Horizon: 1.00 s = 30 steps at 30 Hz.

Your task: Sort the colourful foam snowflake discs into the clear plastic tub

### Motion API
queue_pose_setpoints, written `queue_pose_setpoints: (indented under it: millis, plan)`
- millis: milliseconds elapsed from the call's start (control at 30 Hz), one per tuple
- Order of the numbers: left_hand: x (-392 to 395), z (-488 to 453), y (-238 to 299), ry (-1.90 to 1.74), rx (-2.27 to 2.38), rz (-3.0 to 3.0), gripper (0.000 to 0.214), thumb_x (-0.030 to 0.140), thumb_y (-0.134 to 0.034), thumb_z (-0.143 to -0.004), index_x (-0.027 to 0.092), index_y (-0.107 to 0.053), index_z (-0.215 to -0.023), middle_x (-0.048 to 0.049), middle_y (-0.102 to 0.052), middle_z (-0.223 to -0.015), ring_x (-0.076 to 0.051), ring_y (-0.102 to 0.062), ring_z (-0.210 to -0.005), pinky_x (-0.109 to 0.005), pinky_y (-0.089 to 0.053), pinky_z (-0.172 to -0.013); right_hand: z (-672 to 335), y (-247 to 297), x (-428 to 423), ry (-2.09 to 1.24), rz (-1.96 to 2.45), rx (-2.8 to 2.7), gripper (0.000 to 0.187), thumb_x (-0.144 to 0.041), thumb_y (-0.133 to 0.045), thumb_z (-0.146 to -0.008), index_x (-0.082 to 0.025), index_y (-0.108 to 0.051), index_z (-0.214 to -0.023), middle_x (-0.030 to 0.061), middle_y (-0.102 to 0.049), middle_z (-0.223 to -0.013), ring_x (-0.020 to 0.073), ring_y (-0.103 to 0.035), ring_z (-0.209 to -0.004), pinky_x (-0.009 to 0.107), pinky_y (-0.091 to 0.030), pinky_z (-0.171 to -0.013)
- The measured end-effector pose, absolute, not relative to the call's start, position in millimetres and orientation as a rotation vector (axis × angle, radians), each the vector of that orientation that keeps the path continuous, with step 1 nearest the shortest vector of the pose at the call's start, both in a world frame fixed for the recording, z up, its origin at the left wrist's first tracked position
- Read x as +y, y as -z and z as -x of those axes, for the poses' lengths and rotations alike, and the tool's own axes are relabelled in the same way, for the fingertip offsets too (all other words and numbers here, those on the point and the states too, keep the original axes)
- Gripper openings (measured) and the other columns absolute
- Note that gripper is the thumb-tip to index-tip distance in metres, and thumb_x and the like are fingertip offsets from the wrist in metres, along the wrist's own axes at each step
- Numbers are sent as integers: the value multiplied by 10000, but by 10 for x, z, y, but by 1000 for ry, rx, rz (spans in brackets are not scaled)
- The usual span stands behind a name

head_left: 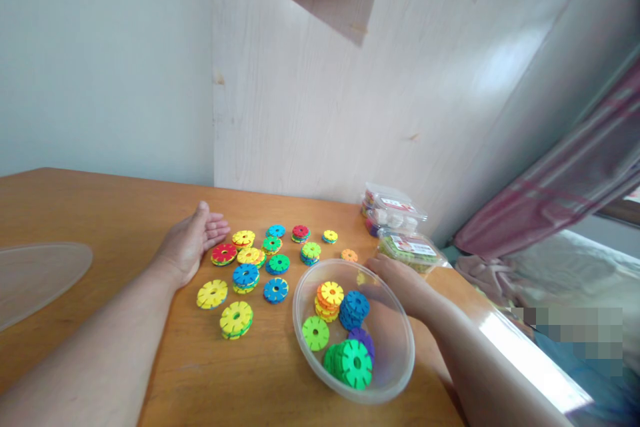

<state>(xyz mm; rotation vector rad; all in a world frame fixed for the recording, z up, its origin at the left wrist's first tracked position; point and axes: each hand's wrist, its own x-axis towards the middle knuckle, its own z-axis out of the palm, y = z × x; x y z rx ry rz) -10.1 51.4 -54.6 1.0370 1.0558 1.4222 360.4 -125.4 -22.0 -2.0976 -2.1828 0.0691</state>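
My left hand (193, 240) rests on its edge on the wooden table (100, 213), fingers stretched out, just left of a spread of coloured notched plastic discs (260, 260). It holds nothing; its fingertips are close to a red disc (223, 253). My right hand (397, 280) lies against the far right rim of a clear plastic bowl (395, 363), fingers curled at the rim near a yellow disc (361, 277). Whether it grips the bowl or the disc is unclear. Inside the bowl are stacks of orange, blue, green and purple discs (345, 340).
A clear plastic lid (35, 273) lies at the table's left edge. Two clear lidded boxes (395, 210) (410, 248) with small coloured items stand at the back right by the wall. A pink curtain (560, 187) and bedding lie to the right of the table.
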Motion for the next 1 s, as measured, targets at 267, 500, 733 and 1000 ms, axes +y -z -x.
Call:
queue_pose_setpoints:
  millis: [267,500,733,1000]
  plan:
    - [515,98,546,-1427,1062,-1021,504,583,-488,-901,106,-642,-953,-150,-716,-930,-210,-705,-869,-329,-559,-817,-3648,256,-1249,1,2089,-2099,316,-397,-654,-800,-201,-677,-1046,97,-674,-932,237,-607,-804,306,-334,-629]
    - [520,98,551,-1431,1071,-1024,522,596,-480,-897,103,-646,-948,-158,-716,-942,-218,-707,-870,-328,-562,-803,-3534,-113,-1362,188,1923,-1823,212,-370,-615,-796,-203,-608,-926,20,-624,-787,167,-564,-696,283,-367,-617]
    - [529,92,558,-1431,1073,-1018,526,600,-473,-898,104,-641,-945,-159,-714,-942,-219,-708,-870,-327,-562,-805,-2939,-426,-1615,81,1608,-2207,206,-281,-619,-810,-213,-612,-1005,16,-624,-888,148,-569,-762,279,-397,-674]
    - [537,100,575,-1433,1052,-1026,534,617,-486,-886,112,-647,-950,-160,-716,-952,-228,-708,-882,-345,-559,-829,-2823,-308,-1587,69,1636,-2343,166,-267,-585,-849,-205,-609,-1001,23,-622,-910,156,-569,-771,281,-379,-672]
